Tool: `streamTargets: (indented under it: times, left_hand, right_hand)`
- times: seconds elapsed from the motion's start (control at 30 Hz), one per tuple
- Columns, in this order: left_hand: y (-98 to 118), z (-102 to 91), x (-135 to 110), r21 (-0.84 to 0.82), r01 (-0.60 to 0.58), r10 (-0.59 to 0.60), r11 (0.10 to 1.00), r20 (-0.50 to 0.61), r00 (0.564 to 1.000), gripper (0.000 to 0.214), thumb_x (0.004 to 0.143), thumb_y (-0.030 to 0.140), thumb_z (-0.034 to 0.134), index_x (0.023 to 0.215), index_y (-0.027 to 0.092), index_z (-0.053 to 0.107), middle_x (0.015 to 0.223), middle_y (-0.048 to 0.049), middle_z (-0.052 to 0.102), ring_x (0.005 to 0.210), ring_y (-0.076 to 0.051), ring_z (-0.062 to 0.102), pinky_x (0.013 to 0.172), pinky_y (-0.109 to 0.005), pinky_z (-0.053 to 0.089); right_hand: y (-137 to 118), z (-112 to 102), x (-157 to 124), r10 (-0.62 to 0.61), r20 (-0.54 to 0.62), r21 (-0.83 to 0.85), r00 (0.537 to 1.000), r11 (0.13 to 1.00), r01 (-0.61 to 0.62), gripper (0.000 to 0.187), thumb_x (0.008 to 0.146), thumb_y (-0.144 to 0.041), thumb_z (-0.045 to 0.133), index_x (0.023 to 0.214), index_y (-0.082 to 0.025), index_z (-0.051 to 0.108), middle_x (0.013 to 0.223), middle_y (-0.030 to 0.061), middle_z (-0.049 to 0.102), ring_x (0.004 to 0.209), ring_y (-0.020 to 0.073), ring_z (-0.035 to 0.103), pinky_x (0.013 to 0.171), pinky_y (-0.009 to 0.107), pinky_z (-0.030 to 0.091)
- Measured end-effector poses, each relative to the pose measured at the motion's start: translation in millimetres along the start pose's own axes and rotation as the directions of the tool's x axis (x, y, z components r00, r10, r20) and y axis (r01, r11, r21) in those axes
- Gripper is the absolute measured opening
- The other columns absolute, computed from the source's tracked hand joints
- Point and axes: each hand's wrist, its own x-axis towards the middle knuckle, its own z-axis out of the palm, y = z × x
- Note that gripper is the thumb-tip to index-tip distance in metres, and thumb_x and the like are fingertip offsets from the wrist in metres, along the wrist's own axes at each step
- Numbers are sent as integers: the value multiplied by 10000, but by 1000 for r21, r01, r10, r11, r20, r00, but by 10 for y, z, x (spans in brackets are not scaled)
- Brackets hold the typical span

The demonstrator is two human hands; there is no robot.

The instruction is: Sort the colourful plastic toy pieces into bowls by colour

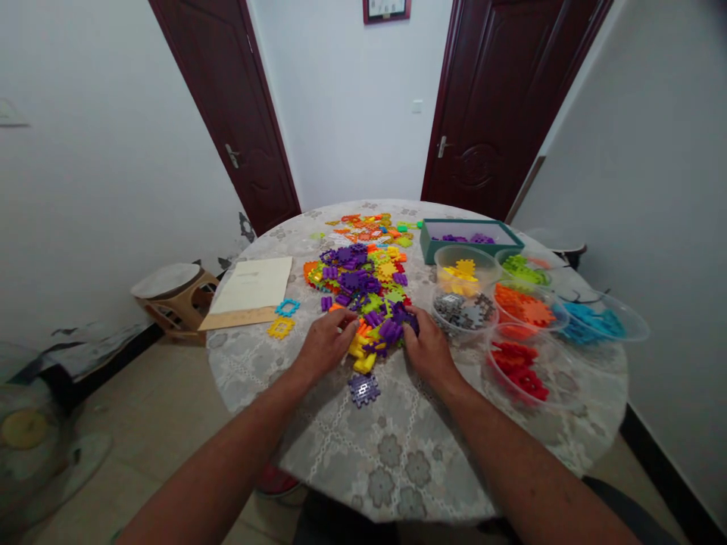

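Note:
A heap of plastic interlocking building blocks [375, 303] in purple, yellow, orange and green lies in the middle of the table. At its near left edge is my left hand [328, 338], fingers half curled, with a gap between thumb and forefinger, beside orange and yellow blocks. My right hand [427, 342] is closed on a dark purple block [404, 318] at the heap's right side. Some of its fingers are hidden behind the block. One purple square block [363, 389] lies apart, just in front of the heap.
Clear bowls on the right hold sorted blocks: yellow [461, 278], grey [463, 310], green [522, 269], orange [525, 305], blue [594, 324] and red [518, 369]. A green box [474, 250] with purple blocks stands behind. Paper [253, 284] and two square frames [281, 328] lie left.

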Motion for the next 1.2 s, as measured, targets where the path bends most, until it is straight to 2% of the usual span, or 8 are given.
streamTargets:
  times: [0.07,0.17,0.3,0.4,0.67,0.87,1.07,1.2]
  left_hand:
    - [-68,-125,84,26,1,-1,1000,-22,1000,238,952,365,570,1001,231,759,941,-39,794,816,-196,715,804,-325,558]
    - [-227,-281,230,53,36,-27,998,-166,986,273,955,409,557,996,227,756,922,-35,791,806,-194,705,800,-317,544]
    - [-571,-375,399,55,122,-89,991,-407,909,251,935,370,553,977,209,741,955,-55,787,869,-208,715,865,-330,534]
    - [-821,-344,440,78,142,-88,987,-481,873,222,917,323,540,944,204,726,933,-67,778,868,-216,710,879,-334,531]
    - [-992,-244,435,176,70,24,982,-482,876,183,907,261,526,923,207,701,923,-76,763,875,-225,694,887,-335,525]
    - [-980,-278,429,178,74,23,981,-493,870,167,910,256,528,908,208,688,888,-62,748,835,-213,676,858,-324,518]
    - [-960,-264,429,217,26,80,976,-461,884,162,912,252,522,903,203,676,891,-71,741,835,-215,676,852,-323,519]
    - [-929,-262,427,229,15,89,973,-438,894,165,910,239,511,908,201,671,889,-76,734,825,-217,672,849,-328,522]
  right_hand:
    - [-3,-6,3,28,0,5,1000,1000,-28,427,922,-256,507,1313,-155,645,1282,163,720,1193,299,672,1090,480,500]
    - [-8,-19,-1,49,-1,15,999,999,-49,418,921,-285,510,1294,-168,657,1266,152,731,1164,297,683,1074,469,505]
    - [-22,-26,-15,99,-31,14,995,995,-98,382,903,-313,531,1227,-175,680,1185,141,753,1097,299,696,1027,459,519]
    - [-32,-25,-29,97,-75,0,992,995,-97,365,888,-301,534,1197,-176,681,1178,141,742,1104,298,684,1022,461,513]
    - [-16,-34,-54,-64,-147,-80,987,995,53,274,929,-271,518,1121,-184,694,1114,119,739,1070,270,676,1022,454,517]
    - [-68,-124,-58,-92,-174,-36,980,996,87,319,992,-337,548,1238,-192,689,1207,118,745,1119,260,690,1046,451,523]
    - [-292,-353,-86,-58,-84,19,995,998,59,346,998,-388,586,1284,-223,691,1204,104,758,1055,258,715,965,421,564]
    - [-347,-525,-100,-13,62,-76,998,997,18,331,988,-352,566,1254,-226,719,1125,94,779,965,263,725,902,413,572]
